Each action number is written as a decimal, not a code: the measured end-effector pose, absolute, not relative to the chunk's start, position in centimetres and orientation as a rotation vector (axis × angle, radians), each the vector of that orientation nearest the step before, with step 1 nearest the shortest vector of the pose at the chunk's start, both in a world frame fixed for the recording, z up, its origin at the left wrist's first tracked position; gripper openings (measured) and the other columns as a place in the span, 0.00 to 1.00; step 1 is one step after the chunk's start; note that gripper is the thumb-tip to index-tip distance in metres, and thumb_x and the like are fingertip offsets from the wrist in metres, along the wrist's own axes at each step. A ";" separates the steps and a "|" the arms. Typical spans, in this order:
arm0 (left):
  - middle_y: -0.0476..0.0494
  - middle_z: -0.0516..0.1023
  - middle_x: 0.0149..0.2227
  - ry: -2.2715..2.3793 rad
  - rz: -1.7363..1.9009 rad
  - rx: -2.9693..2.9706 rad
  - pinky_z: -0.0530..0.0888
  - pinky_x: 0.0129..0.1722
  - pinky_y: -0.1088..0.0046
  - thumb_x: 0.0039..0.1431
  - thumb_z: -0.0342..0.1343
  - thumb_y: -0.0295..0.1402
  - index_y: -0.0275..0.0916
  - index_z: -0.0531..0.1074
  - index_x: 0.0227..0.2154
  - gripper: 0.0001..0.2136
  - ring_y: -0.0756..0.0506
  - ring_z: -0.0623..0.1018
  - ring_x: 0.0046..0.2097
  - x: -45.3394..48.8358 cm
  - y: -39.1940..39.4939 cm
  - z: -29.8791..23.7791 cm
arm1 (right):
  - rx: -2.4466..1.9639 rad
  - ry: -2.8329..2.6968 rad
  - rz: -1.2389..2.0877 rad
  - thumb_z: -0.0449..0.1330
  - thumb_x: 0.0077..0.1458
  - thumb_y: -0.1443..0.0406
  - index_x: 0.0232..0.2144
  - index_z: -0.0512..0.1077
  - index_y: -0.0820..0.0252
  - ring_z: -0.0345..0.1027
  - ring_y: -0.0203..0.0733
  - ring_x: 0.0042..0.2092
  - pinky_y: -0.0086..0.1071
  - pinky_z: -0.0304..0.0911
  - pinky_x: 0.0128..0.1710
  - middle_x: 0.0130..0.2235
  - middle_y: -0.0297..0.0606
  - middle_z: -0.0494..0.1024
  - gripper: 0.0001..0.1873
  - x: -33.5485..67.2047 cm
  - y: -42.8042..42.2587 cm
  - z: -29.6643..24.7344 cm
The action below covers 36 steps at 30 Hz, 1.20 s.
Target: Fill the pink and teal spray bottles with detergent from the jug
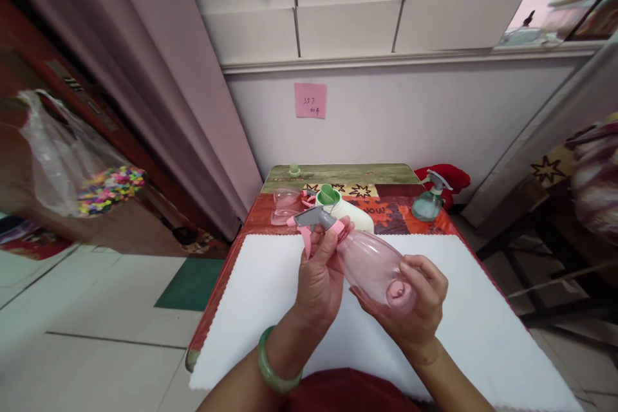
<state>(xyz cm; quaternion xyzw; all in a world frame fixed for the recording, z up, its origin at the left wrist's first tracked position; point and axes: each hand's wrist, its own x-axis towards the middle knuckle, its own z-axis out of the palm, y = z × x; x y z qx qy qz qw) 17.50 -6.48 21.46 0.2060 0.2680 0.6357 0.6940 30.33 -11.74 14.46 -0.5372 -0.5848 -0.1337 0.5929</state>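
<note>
A clear pink spray bottle (369,257) is held tilted above the white mat (251,309), its base toward the lower right. My left hand (319,283) pinches the pink collar just under the grey and pink trigger head (315,215). Around the lower body of the bottle, my right hand (420,309) is closed, thumb and fingers on either side near the base. The trigger head sits at the bottle's neck; whether it is fully tightened I cannot tell. Behind the trigger head stands a cream container (355,214) with a green opening, partly hidden.
Another pink spray bottle (286,205) lies at the table's back left, near a small green cap (294,170). A green spray bottle (427,201) stands at the back right, before a red object (451,181). A pink note (310,101) is on the wall.
</note>
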 end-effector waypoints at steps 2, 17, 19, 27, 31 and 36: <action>0.46 0.85 0.43 0.581 1.422 0.483 0.69 0.61 0.62 0.52 0.70 0.35 0.41 0.79 0.39 0.12 0.42 0.80 0.53 17.6 -6.5 21.4 | -1.230 -1.374 -0.368 0.78 0.38 0.60 0.51 0.62 0.43 0.70 0.57 0.51 0.54 0.72 0.48 0.51 0.43 0.68 0.41 30.3 -11.6 14.4; 0.41 0.82 0.38 0.414 1.234 0.778 0.77 0.44 0.64 0.53 0.68 0.46 0.39 0.80 0.37 0.16 0.41 0.81 0.43 15.5 -4.7 20.8 | -0.739 -0.316 2.244 0.42 0.43 0.23 0.47 0.74 0.65 0.68 0.35 0.20 0.19 0.50 0.10 0.29 0.47 0.79 0.58 28.7 -13.2 18.9; 0.42 0.82 0.37 0.456 1.264 0.756 0.76 0.44 0.65 0.52 0.69 0.45 0.39 0.80 0.36 0.15 0.42 0.81 0.42 15.3 -4.6 21.1 | -0.768 -0.378 2.084 0.43 0.46 0.24 0.55 0.70 0.62 0.74 0.40 0.26 0.23 0.60 0.13 0.40 0.52 0.81 0.56 28.1 -13.4 18.5; 0.44 0.83 0.38 0.531 1.412 0.723 0.75 0.49 0.65 0.53 0.69 0.39 0.39 0.81 0.37 0.11 0.42 0.82 0.44 15.4 -4.6 21.4 | -1.252 -1.095 0.626 0.79 0.33 0.54 0.68 0.49 0.50 0.67 0.64 0.61 0.53 0.72 0.51 0.64 0.54 0.65 0.65 27.3 -14.0 13.9; 0.39 0.84 0.39 0.518 1.323 0.777 0.74 0.50 0.64 0.54 0.68 0.42 0.37 0.81 0.38 0.14 0.39 0.81 0.47 15.1 -4.6 20.9 | -1.202 -1.066 0.865 0.75 0.36 0.45 0.61 0.62 0.56 0.78 0.59 0.44 0.46 0.76 0.37 0.51 0.52 0.78 0.53 28.1 -14.0 14.0; 0.41 0.84 0.39 0.474 1.349 0.815 0.72 0.55 0.60 0.53 0.68 0.42 0.39 0.81 0.39 0.14 0.38 0.81 0.48 14.7 -4.7 20.2 | -0.797 -0.469 1.939 0.48 0.47 0.26 0.47 0.74 0.64 0.61 0.32 0.14 0.23 0.51 0.10 0.28 0.46 0.80 0.51 28.5 -13.6 17.0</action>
